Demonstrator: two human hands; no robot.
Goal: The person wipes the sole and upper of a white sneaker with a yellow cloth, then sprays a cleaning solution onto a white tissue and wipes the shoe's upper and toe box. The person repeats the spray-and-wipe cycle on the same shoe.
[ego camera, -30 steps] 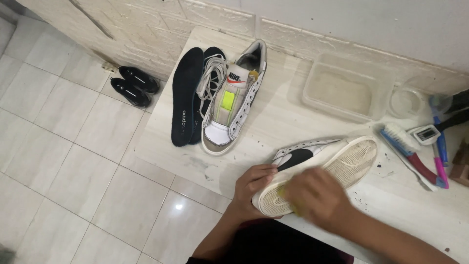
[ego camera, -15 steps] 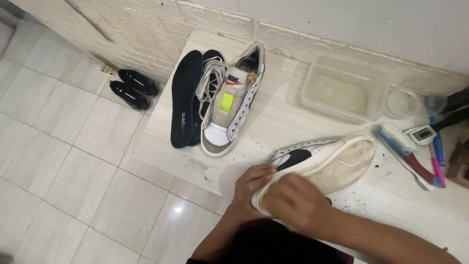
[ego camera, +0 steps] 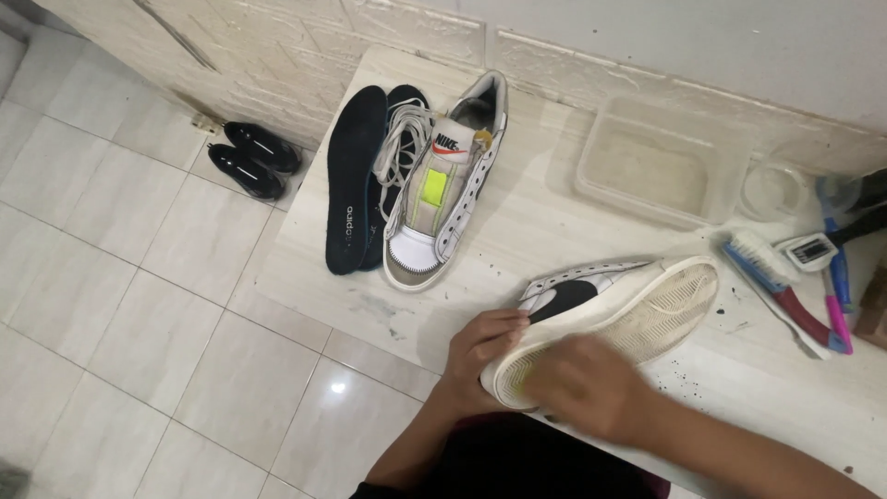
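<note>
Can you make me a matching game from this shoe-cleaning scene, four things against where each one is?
Things:
1. insoles
2. brush
3. tub
4. black shoes

Places:
A. on the floor by the wall
B. on the table by the wall, right of the upright sneaker
C. at the table's left edge, beside the laces
D. on the table, right of the sneaker that the hands hold

Pairs: 1-C, 2-D, 3-B, 4-A

Right hand [ego camera: 589, 386], blurred, now slightly further along the tilted sneaker's sole [ego camera: 647, 319] than half a second before.
</note>
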